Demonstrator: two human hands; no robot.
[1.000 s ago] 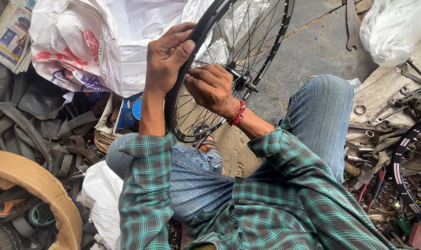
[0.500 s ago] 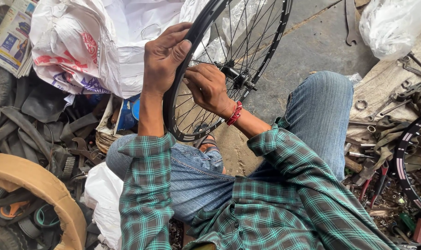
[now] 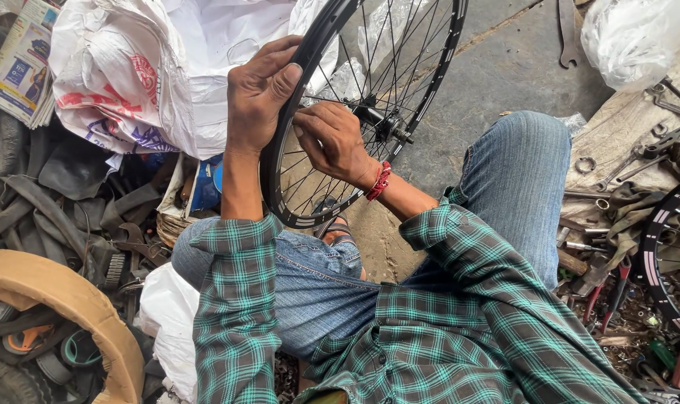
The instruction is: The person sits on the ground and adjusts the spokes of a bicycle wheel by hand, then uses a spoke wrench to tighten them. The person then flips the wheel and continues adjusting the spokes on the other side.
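Note:
A black bicycle wheel rim (image 3: 437,63) with thin spokes stands upright between my knees. My left hand (image 3: 259,93) wraps over the rim's near edge and grips it. My right hand (image 3: 332,138), with a red thread band at the wrist, reaches through the spokes, its fingers pinched on a spoke close to the rim. The hub (image 3: 381,123) with its axle sits just right of that hand. What the fingertips hold beyond the spoke is too small to tell.
White plastic bags (image 3: 153,67) lie at the upper left, old tyres and tubes (image 3: 48,217) at the left. A tan tyre (image 3: 63,314) curves at the lower left. Wrenches and loose tools (image 3: 632,161) lie at the right beside another black wheel (image 3: 665,262).
My right hand has shifted slightly along the spokes toward the rim. The wheel and my left hand stay almost where they were.

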